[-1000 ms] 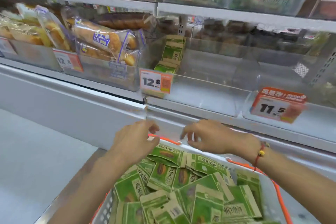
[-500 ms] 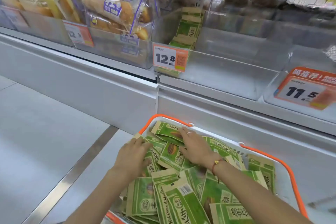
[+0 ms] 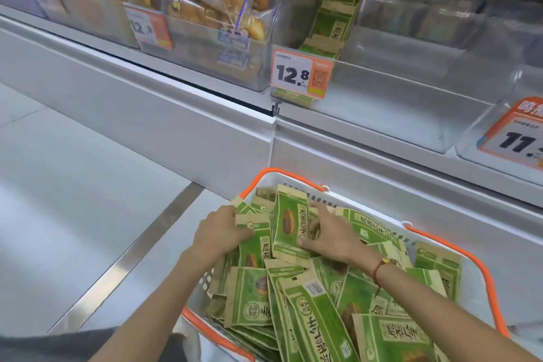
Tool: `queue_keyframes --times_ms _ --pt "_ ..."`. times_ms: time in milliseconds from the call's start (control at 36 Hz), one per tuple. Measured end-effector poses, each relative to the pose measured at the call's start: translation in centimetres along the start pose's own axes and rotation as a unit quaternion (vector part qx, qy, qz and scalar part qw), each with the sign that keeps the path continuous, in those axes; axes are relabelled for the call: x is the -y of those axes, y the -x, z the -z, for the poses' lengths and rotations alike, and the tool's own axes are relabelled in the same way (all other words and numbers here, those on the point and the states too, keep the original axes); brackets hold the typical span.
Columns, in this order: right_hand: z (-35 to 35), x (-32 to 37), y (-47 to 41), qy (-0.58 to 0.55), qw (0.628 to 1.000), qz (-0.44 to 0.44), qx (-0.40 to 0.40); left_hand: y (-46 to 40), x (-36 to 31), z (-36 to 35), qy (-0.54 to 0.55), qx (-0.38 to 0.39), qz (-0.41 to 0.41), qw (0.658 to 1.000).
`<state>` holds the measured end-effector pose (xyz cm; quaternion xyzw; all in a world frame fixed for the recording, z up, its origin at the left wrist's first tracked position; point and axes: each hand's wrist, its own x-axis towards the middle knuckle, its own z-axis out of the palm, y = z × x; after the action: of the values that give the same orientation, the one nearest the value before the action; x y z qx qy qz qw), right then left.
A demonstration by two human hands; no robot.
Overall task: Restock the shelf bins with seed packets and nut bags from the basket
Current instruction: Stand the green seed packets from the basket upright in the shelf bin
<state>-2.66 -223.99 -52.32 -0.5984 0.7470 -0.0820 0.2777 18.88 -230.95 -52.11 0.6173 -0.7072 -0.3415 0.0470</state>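
1. Head view: the basket (image 3: pixel 482 270), white with an orange rim, is seen piled with green seed packets (image 3: pixel 317 317); its near edge is cut off.
2. An upright packet (image 3: pixel 289 226) is pinched by the right hand (image 3: pixel 332 233), thumb in front, fingers behind.
3. The left hand (image 3: pixel 219 233) is curled over packet tops; its fingertips are hidden.
4. A few packets (image 3: pixel 335 23) are seen in the clear shelf bin (image 3: pixel 390 114), blurred at the back.

single head-worn view, close and steeply downward over the basket (image 3: pixel 482 270), shelf bins (image 3: pixel 382 114) just beyond
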Motion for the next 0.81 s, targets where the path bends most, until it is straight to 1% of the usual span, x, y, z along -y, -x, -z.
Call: queue_keyframes --times_ms 83,111,139,194,222,250,306,361,389,444,500,556,667,722,750,806 --pt "-0.5 0.3 -0.5 -0.117 0.99 -0.078 0.02 -0.1 0.3 0.6 0.056 0.119 0.018 0.991" --pt "-0.6 0.2 -1.1 -0.14 0.984 -0.104 0.028 0.1 0.4 0.9 0.058 0.15 0.022 0.987" --pt "-0.6 0.3 -1.6 -0.151 0.981 -0.119 0.027 0.2 0.4 1.0 0.04 0.163 0.017 0.986" --pt "-0.5 0.6 -2.2 -0.178 0.975 -0.13 0.017 0.4 0.2 1.2 -0.002 0.148 -0.015 0.989" --pt "-0.4 0.8 -2.4 -0.205 0.97 -0.134 0.013 0.7 0.1 1.2 -0.016 0.13 -0.036 0.991" --pt "-0.3 0.9 -2.6 -0.236 0.962 -0.134 0.004 0.9 -0.1 1.2 -0.01 0.119 -0.046 0.992" --pt "0.2 1.0 -2.5 -0.277 0.952 -0.126 -0.031 0.9 -0.3 1.5 0.051 0.105 -0.055 0.992" --pt "0.7 0.7 -2.1 -0.29 0.948 -0.112 -0.071 0.6 -0.4 2.3 0.145 0.08 -0.061 0.984" --pt "0.9 0.6 -1.8 -0.286 0.949 -0.1 -0.081 0.3 -0.5 2.8 0.197 0.065 -0.066 0.976" --pt "1.1 0.3 -0.9 -0.263 0.959 -0.077 -0.079 -0.2 -0.8 4.2 0.266 0.031 -0.068 0.961" --pt "1.0 -0.2 -0.3 -0.265 0.96 -0.076 -0.05 -0.1 -1.4 5.4 0.32 0.018 -0.068 0.945" --pt "0.8 -0.4 -0.4 -0.277 0.956 -0.098 -0.012 0.1 -1.9 5.8 0.392 0.022 -0.053 0.918" --pt "0.2 0.5 -1.8 -0.141 0.985 -0.1 0.012 0.8 -2.8 5.1 0.528 0.037 0.017 0.848" --pt "-0.3 1.4 -2.5 -0.087 0.992 -0.08 0.034 1.0 -2.6 4.3 0.549 0.044 0.04 0.834" --pt "-0.3 1.9 -2.7 -0.078 0.993 -0.073 0.044 1.2 -2.5 4.0 0.546 0.052 0.046 0.835" --pt "-0.2 2.6 -2.9 -0.105 0.99 -0.069 0.061 1.2 -2.4 3.8 0.54 0.066 0.049 0.838"
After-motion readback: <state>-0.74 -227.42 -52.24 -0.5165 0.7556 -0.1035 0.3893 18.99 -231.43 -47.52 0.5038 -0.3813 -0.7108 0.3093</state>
